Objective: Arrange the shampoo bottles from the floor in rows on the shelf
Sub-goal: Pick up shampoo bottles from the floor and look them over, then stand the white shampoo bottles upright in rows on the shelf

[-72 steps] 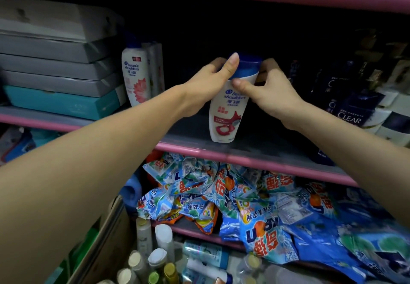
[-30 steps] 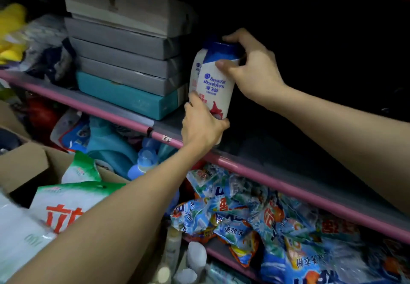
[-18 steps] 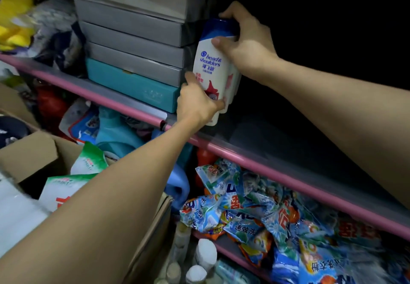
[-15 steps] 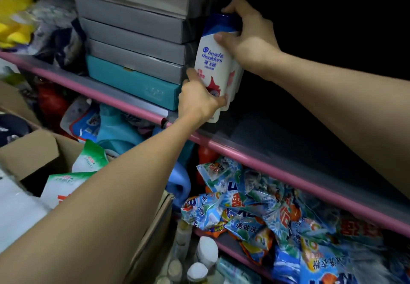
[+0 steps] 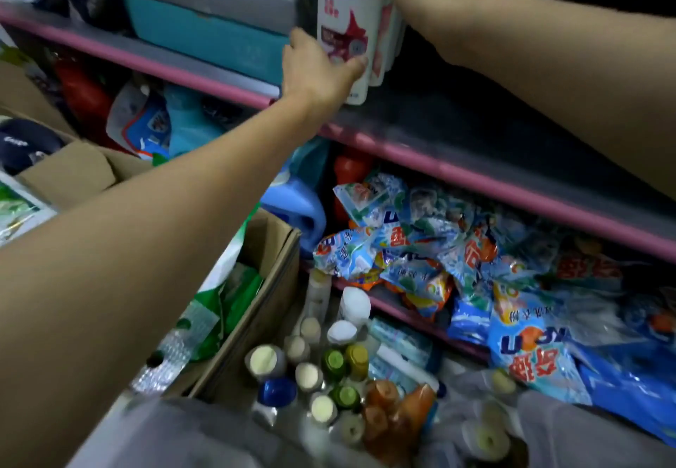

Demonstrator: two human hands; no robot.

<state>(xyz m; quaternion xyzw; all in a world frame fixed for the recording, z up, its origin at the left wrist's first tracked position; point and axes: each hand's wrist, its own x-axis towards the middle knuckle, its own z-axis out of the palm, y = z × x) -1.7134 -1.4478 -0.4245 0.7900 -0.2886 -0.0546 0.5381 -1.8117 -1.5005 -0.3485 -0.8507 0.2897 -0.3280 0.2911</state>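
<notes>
White shampoo bottle (image 5: 347, 25) stood upright on the pink-edged shelf (image 5: 457, 171), top centre of frame, beside the teal box (image 5: 205, 34). Left hand (image 5: 318, 69) gripped its base, fingers curled round. Right hand cropped at the top edge, grip unclear. Bottles (image 5: 322, 376) clustered on floor below.

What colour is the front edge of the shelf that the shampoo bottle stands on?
Pink. The shelf edge runs as a pink strip below the shampoo bottle, seen in the head view.

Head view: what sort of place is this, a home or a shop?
Most likely a small shop or its stockroom. A pink-edged shelf carries a white shampoo bottle, many identical detergent packets are piled on the tier below, and capped bottles stand crowded beside a cardboard box.
</notes>
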